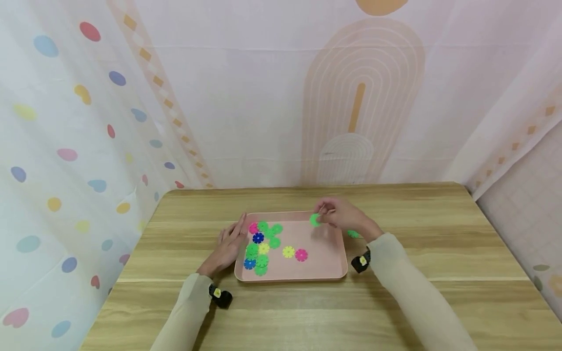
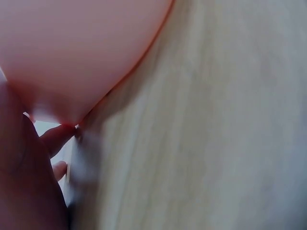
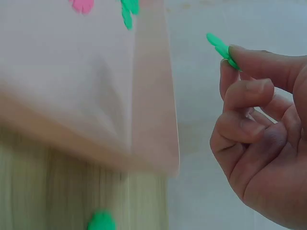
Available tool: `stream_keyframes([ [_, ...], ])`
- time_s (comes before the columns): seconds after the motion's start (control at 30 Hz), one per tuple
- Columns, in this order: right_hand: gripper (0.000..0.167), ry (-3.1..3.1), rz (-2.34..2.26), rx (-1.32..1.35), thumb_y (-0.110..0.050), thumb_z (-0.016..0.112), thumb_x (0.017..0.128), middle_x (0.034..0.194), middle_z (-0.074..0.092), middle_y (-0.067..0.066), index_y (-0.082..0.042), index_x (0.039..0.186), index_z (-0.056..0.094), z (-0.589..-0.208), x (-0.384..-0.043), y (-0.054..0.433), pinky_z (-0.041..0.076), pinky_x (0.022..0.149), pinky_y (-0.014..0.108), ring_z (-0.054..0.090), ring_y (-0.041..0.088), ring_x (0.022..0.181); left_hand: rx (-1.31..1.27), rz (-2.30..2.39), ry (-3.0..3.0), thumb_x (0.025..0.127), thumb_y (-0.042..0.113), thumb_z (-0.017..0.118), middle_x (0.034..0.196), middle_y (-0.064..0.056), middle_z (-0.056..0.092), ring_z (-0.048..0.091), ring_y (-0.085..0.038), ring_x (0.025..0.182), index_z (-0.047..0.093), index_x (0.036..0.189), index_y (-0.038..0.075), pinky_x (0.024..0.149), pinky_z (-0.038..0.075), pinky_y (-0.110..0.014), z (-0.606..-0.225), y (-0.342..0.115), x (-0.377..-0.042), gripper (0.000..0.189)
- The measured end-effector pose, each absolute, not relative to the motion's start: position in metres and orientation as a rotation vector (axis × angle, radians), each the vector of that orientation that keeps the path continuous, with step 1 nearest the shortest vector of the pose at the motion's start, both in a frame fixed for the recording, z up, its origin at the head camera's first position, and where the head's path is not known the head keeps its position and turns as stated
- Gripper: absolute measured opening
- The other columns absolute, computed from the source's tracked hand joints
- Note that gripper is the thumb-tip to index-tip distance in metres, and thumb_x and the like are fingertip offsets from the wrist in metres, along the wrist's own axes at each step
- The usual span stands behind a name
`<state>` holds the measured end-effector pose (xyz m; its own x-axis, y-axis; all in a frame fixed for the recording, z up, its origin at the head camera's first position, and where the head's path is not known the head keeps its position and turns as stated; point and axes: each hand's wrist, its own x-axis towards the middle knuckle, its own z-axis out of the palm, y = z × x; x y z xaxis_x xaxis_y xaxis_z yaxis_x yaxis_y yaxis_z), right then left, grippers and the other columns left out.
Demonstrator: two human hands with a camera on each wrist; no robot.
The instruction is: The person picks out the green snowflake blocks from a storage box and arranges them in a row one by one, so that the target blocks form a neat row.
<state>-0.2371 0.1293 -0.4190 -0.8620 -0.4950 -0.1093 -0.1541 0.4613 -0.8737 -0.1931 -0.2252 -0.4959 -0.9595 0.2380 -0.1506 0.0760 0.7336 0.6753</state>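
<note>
A pink tray [image 1: 319,272] lies on the table, with flat, notched plastic discs in it. My right hand [image 1: 340,213] is above the tray's far right corner and pinches a green notched disc [image 3: 221,50] between thumb and index finger, the other fingers curled in. In the head view that green disc [image 1: 314,220] is partly hidden by the fingertips. My left hand [image 1: 228,246] rests along the tray's left side, fingers extended and touching its rim. The left wrist view shows dark fingers [image 2: 58,139] against the tray's edge; the thumb's contact cannot be made out.
Several green discs [image 1: 274,243], with blue, yellow and pink ones, crowd the tray's left part, some overlapping. A yellow disc [image 1: 288,252] and a pink disc [image 1: 301,255] lie near the middle. Outside the tray's right side, another green disc [image 1: 353,234] lies on the wooden table [image 1: 298,317].
</note>
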Motion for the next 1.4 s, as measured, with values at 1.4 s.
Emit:
stream_keyframes([
  [1.4,0.017,2.465,-1.455,-0.158,-0.006,0.063,0.094,0.090,0.065,0.008,0.005,0.108,0.060,-0.484,-0.220,0.241,0.040,0.058,0.022,0.049,0.013,0.072,0.276,1.034,2.699,0.108,0.045,0.015,0.166,-0.015,0.010,-0.001,-0.038,0.151,-0.006,0.160,0.024,0.116,-0.017,-0.059,-0.497,-0.229,-0.191,0.060],
])
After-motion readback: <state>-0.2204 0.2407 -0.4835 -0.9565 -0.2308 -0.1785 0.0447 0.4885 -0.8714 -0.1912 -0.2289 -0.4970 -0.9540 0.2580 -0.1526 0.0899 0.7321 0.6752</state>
